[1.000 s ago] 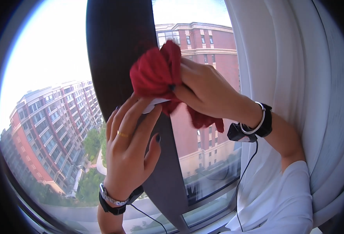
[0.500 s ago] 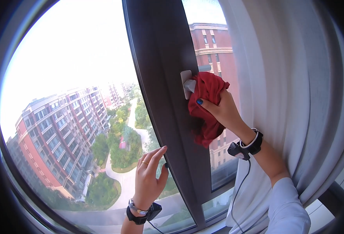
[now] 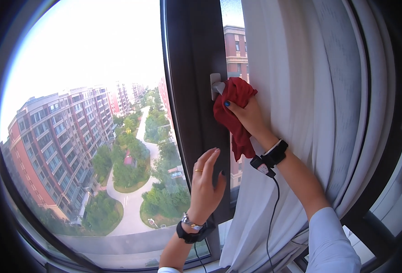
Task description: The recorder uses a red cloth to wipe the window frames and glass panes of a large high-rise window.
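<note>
A red cloth [image 3: 235, 102] is bunched in my right hand [image 3: 250, 116], thumb pressed on its near side. The cloth wraps around a pale window handle [image 3: 218, 87], whose light base plate [image 3: 215, 79] shows on the dark window frame [image 3: 196, 104]. A loose end of cloth hangs below my fingers, most of which are hidden behind it. Lower and to the left, my left hand [image 3: 206, 182] is raised in front of the frame, fingers extended and thumb apart, with nothing in it. Whether its fingertips touch the frame I cannot tell.
White curtains [image 3: 296, 91] hang close along my right arm. A large glass pane [image 3: 96, 54] fills the left, with apartment blocks [image 3: 60, 145] and trees outside. From a black wrist device [image 3: 262, 164], a thin cable [image 3: 274, 218] runs downward; another hangs at my left wrist.
My view has shifted, showing more curtain on the right. My left hand has moved up and right, now in front of the frame. My right hand still grips the cloth at the handle.
</note>
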{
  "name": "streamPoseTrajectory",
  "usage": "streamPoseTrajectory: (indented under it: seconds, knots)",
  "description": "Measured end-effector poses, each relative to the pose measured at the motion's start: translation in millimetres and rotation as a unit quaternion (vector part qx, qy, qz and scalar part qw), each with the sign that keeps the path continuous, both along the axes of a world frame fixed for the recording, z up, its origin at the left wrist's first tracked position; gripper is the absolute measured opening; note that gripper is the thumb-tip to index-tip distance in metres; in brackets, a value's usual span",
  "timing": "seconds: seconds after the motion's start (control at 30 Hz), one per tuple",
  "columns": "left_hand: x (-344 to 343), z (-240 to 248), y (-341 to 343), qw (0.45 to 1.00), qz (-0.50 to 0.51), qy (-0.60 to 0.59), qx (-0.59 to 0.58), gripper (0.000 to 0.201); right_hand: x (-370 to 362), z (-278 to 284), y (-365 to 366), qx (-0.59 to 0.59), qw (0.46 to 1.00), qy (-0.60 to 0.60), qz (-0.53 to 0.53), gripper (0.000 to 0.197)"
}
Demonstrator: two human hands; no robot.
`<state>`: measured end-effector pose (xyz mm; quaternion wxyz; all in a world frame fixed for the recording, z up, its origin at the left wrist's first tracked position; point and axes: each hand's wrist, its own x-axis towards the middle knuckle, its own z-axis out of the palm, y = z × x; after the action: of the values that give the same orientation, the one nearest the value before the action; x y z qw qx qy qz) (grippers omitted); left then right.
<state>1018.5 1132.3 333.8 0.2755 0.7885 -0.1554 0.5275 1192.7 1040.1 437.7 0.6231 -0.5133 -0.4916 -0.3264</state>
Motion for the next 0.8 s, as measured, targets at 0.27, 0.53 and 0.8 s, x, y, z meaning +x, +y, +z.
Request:
streamPoseTrajectory:
  seconds: [0.27,0.53,0.8]
  knots:
    - [-33.6,-21.7,-32.7,0.998,0.004,0.018,0.062,0.058,7.8,-0.8,7.3,-0.092,0.992,-0.009,-0.083,0.053]
    - [-54.3,-27.7,-6.5,0.998,0.046,0.04,0.034,0.058,0.8,6.7,-7.6,-0.075,0.993,-0.015,-0.087,0.052]
    - [-57.6,-36.2,26.8,0.995,0.06,0.075,0.014,0.053,-12.8,103.5,-48.4,-0.422,0.83,-0.211,-0.298,0.049]
